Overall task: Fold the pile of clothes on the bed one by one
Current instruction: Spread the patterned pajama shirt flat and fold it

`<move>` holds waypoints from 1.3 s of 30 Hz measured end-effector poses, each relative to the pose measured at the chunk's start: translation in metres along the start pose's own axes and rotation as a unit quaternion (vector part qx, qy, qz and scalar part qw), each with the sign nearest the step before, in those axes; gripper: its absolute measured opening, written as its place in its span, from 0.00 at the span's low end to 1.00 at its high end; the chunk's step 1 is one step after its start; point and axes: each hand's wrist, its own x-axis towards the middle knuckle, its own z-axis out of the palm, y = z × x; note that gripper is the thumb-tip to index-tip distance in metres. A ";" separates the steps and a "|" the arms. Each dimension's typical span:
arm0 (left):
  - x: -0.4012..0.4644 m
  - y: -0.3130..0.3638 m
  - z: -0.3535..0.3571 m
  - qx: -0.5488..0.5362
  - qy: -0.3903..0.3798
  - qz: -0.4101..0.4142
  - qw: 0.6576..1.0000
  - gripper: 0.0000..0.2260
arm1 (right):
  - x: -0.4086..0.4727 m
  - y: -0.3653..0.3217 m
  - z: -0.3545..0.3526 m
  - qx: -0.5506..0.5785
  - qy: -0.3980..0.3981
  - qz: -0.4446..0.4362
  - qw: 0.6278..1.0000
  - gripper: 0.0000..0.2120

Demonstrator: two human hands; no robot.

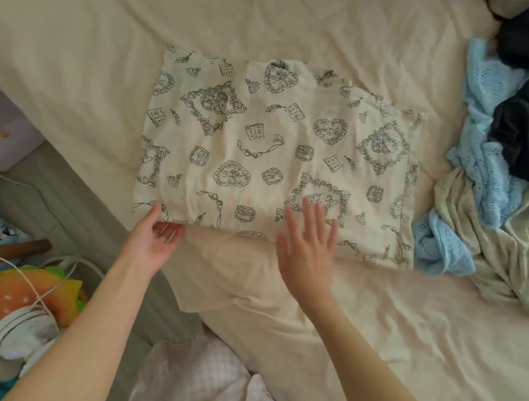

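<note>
Garment: printed cloth [262, 147], spread flat mid-bed [78, 30], partly folded to a rectangle.
Long axis: left–right across the scene; near edge runs just beyond both hands.
Left hand [156, 237]: at near-left corner, palm up, fingers loosely curled at the hem, thumb on top of the cloth; a firm pinch cannot be told.
Right hand [308, 248]: fingers spread and straight, over the near edge right of centre; contact uncertain.
Nearer hand: left, for the corner; cloth lies directly far of it.
Pile [508, 162]: blue knit, dark and pale items, touching the cloth's right edge.
Judgement: next fold likely left end over to right.
</note>
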 end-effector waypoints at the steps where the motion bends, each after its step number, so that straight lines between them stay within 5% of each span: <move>1: -0.002 0.000 0.004 -0.007 0.015 0.007 1.000 0.06 | 0.004 -0.006 0.004 -0.007 -0.043 -0.016 0.999 0.23; 5: -0.026 -0.004 0.029 -0.043 0.056 0.085 0.994 0.12 | 0.020 -0.006 0.009 0.029 -0.173 -0.002 0.985 0.24; 7: -0.042 -0.008 0.047 -0.030 0.081 0.180 0.980 0.15 | 0.026 -0.004 -0.007 0.148 -0.191 0.024 0.970 0.21; 9: -0.065 -0.014 0.068 0.029 0.083 0.314 0.945 0.14 | 0.028 0.003 -0.030 0.340 -0.177 0.110 0.917 0.19; 13: -0.111 -0.053 0.124 0.203 -0.052 0.559 0.803 0.09 | 0.014 0.040 -0.075 0.636 -0.092 0.250 0.724 0.14; 16: -0.127 -0.113 0.163 0.374 -0.166 0.600 0.688 0.07 | 0.002 0.092 -0.090 0.744 0.003 0.285 0.605 0.17; 18: -0.130 -0.159 0.176 0.504 -0.253 0.585 0.583 0.13 | -0.007 0.127 -0.091 0.764 0.035 0.313 0.563 0.23; 19: -0.126 -0.180 0.176 0.567 -0.289 0.574 0.516 0.14 | -0.011 0.142 -0.088 0.759 0.032 0.330 0.560 0.25; 21: -0.113 -0.207 0.164 0.678 -0.289 0.550 0.394 0.15 | -0.014 0.158 -0.080 0.705 -0.002 0.359 0.612 0.26; 23: -0.094 -0.211 0.145 0.734 -0.230 0.544 0.335 0.20 | -0.012 0.166 -0.072 0.644 -0.028 0.378 0.665 0.23; 25: -0.078 -0.199 0.124 0.752 -0.168 0.552 0.319 0.28 | -0.002 0.171 -0.066 0.633 -0.037 0.405 0.659 0.20; 28: -0.065 -0.172 0.103 0.758 -0.115 0.557 0.318 0.32 | 0.011 0.174 -0.064 0.576 -0.009 0.390 0.719 0.07; 33: -0.060 -0.160 0.087 0.694 -0.153 0.606 0.358 0.28 | 0.007 0.171 -0.070 0.576 0.118 0.323 0.741 0.07; 36: -0.056 -0.157 0.084 0.687 -0.170 0.638 0.303 0.29 | 0.008 0.174 -0.068 0.550 0.169 0.317 0.754 0.06; 39: -0.053 -0.161 0.085 0.725 -0.161 0.630 0.227 0.27 | 0.008 0.181 -0.053 0.466 0.130 0.384 0.786 0.02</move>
